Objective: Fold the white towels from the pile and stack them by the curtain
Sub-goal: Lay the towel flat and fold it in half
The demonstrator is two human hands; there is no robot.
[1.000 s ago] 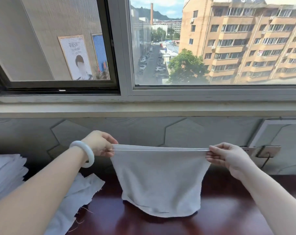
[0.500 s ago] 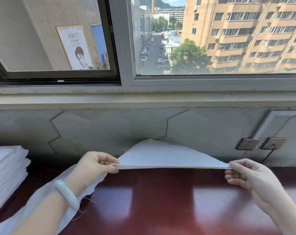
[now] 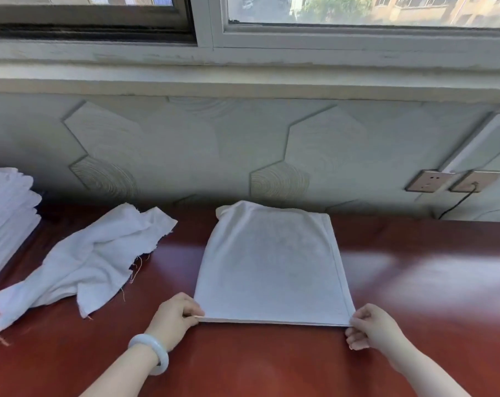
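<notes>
Folded towel (image 3: pixel 271 265): lies flat on the red-brown table (image 3: pixel 414 296), doubled over. Its far edge is close to the wall and its near edge runs straight between the two hands.
Left hand (image 3: pixel 175 319): at the towel's near left corner, thumb and fingers pinched on the layered edge. There is a pale bangle (image 3: pixel 154 351) on the wrist.
Right hand (image 3: pixel 371 328): at the near right corner, fingers curled and nipping that corner.
Loose towel (image 3: pixel 91 259): crumpled on the table to the left, apart from the folded one.
Stack of towels (image 3: pixel 5 213): at the far left edge of the view, well apart from both hands.
Change: a second ago the towel hung upright between raised hands, its lower edge brushing the table. Half a second ago it was swung out towards the wall. Now it is laid down, with both hands low and nearer.
</notes>
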